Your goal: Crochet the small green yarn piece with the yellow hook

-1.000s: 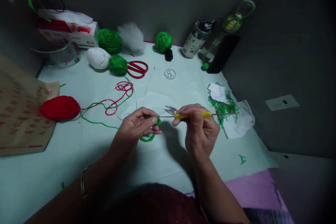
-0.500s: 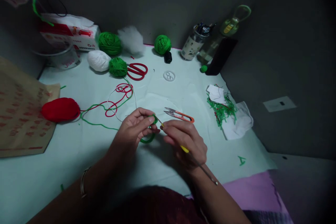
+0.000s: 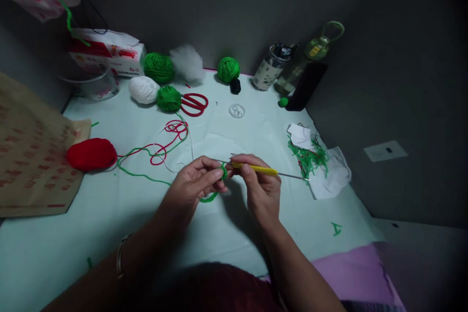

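Note:
Between its thumb and fingers my left hand (image 3: 199, 180) pinches a small green crochet piece (image 3: 224, 171). A green loop (image 3: 209, 198) hangs below that hand. My right hand (image 3: 263, 190) is closed round a crochet hook (image 3: 260, 169) with a yellow handle and a metal shaft. The hook lies nearly level, its working end at the green piece; the exact contact is hidden by the fingers. Green yarn (image 3: 146, 176) runs across the table to my left hand. Behind my right hand, the thread snips are mostly covered, with only the blade tips (image 3: 232, 156) showing.
Red yarn (image 3: 91, 154) lies at left beside a paper bag (image 3: 40, 156). Yarn balls, red-handled scissors (image 3: 195, 105) and a small round dish (image 3: 237, 110) stand farther back. A pen cup (image 3: 268, 70), bottle (image 3: 292, 75) and green yarn scraps (image 3: 310, 156) are at right.
My right hand has turned, swinging the hook from steeply slanted to nearly level, and now covers most of the snips. My left hand keeps its pinch. The whole view has shifted slightly.

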### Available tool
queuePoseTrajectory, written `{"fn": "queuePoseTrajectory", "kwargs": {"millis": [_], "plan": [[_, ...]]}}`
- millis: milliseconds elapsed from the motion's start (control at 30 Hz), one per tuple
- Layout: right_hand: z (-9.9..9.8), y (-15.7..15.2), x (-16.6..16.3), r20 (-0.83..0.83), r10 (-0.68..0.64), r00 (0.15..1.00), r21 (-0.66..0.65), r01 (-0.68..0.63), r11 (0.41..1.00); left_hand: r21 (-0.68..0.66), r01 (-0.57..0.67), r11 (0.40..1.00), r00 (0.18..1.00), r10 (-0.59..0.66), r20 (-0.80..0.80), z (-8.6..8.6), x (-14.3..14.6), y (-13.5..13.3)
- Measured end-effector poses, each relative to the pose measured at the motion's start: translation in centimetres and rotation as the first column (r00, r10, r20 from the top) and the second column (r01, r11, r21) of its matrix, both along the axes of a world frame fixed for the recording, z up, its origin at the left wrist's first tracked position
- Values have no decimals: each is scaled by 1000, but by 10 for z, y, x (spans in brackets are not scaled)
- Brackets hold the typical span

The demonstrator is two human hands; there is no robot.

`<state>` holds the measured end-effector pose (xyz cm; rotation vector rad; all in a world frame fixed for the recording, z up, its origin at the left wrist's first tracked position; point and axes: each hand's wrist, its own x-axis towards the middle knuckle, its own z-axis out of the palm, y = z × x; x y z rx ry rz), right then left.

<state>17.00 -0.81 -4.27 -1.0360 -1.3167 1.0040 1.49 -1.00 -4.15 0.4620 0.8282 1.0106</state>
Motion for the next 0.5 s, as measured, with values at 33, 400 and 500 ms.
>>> {"fn": "queuePoseTrajectory", "kwargs": {"millis": [33, 400, 500], "plan": [[0, 0, -1, -4, -6, 1000, 3, 6, 1000, 3, 3, 1000, 1000, -3, -5, 0, 0, 0], [0, -1, 2, -149, -67, 987, -88, 55, 995, -5, -16, 1000, 999, 16, -39, 1, -2, 2], [3, 0, 3, -123, -136, 983, -20, 135, 991, -15, -31, 999, 998, 30, -54, 2, -2, 2]]}}
